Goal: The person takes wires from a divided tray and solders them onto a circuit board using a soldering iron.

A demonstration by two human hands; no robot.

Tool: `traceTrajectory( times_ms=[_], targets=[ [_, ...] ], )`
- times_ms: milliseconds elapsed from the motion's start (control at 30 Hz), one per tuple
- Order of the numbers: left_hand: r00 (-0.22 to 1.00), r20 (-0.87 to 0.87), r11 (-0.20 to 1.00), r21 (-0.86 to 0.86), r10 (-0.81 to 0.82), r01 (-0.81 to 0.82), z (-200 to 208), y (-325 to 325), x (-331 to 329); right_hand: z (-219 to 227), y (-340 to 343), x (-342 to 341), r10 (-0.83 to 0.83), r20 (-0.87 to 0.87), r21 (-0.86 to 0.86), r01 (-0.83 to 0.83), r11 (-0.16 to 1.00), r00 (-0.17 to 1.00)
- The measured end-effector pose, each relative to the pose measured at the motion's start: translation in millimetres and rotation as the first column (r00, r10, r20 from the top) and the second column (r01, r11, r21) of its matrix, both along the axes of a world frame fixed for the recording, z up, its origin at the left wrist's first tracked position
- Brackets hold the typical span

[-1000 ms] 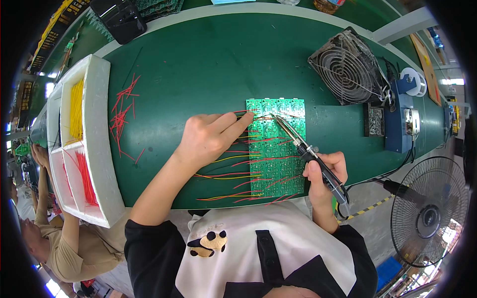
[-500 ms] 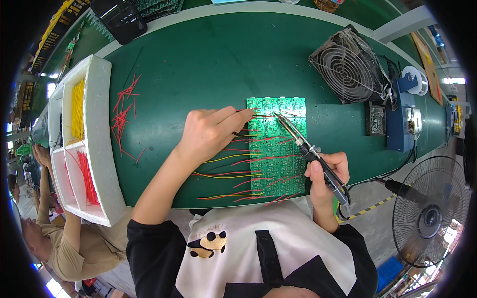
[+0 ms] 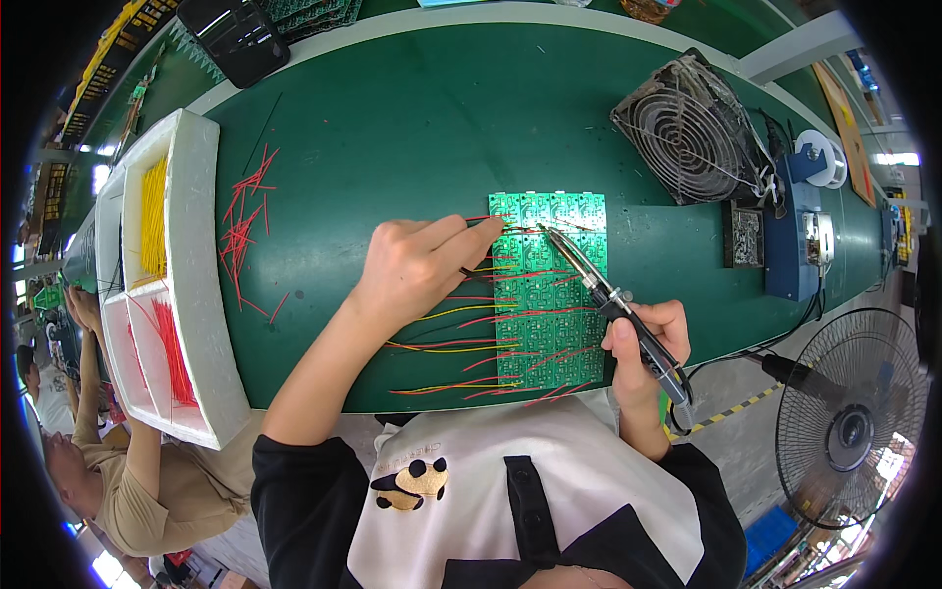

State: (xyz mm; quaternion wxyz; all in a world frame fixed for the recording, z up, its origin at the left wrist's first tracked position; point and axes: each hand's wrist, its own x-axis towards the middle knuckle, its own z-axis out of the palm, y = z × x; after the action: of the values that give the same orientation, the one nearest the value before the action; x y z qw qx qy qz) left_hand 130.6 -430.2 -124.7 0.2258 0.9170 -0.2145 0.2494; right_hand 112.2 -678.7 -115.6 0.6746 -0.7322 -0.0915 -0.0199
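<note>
A green panel of circuit boards [image 3: 549, 334] lies near the table's front edge. Red, yellow and black wires [image 3: 461, 302] stick out from its left side and run over its face. My left hand [image 3: 417, 263] is closed in a pinch at the panel's upper left edge, on a thin red wire [image 3: 525, 231] that reaches across the board; the fingertips partly hide it. In my right hand [image 3: 648, 346] is a soldering iron [image 3: 620, 306], held like a pen, its tip pointing up-left at the panel's upper part, by the red wire's end.
To the left, a white foam box [image 3: 201, 285] holds yellow and red wires, with loose red wires [image 3: 238, 236] beside it. A fan with a wire guard [image 3: 687, 137], a blue soldering station [image 3: 790, 236] and a solder spool [image 3: 824, 159] stand right. Another person [image 3: 147, 481] works at far left.
The panel and my left hand have shifted very slightly to the right. The soldering iron stays at nearly the same place over the upper part of the panel.
</note>
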Motion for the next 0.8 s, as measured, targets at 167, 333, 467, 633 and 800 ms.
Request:
traceTrajectory(
  times_ms=[167,333,467,633,800],
  targets=[
    [1.000,-0.024,1.000,0.006,0.005,-0.005,4.2,-1.8,-1.2,1.9,-2.0,-0.4,0.028,-0.015,0.044,-0.028,0.999,0.999],
    [1.000,-0.025,1.000,0.004,0.001,-0.001,6.1,-2.5,-0.5,0.0,-3.4,0.2,0.028,0.006,0.022,-0.028,0.999,1.000],
    [1.000,-0.015,0.999,0.038,0.003,-0.003,5.1,-1.2,-0.2,1.3,-0.7,0.3,-0.009,0.017,-0.028,0.009,1.000,1.000],
    [1.000,-0.010,0.997,0.083,0.007,-0.006,9.7,-0.2,1.3,4.8,1.6,0.1,-0.018,0.008,-0.018,0.019,1.000,1.000],
    [1.000,-0.010,0.993,0.119,0.009,-0.008,8.7,0.4,3.4,4.3,1.8,0.7,-0.022,0.009,-0.016,0.022,1.000,1.000]
  ],
)
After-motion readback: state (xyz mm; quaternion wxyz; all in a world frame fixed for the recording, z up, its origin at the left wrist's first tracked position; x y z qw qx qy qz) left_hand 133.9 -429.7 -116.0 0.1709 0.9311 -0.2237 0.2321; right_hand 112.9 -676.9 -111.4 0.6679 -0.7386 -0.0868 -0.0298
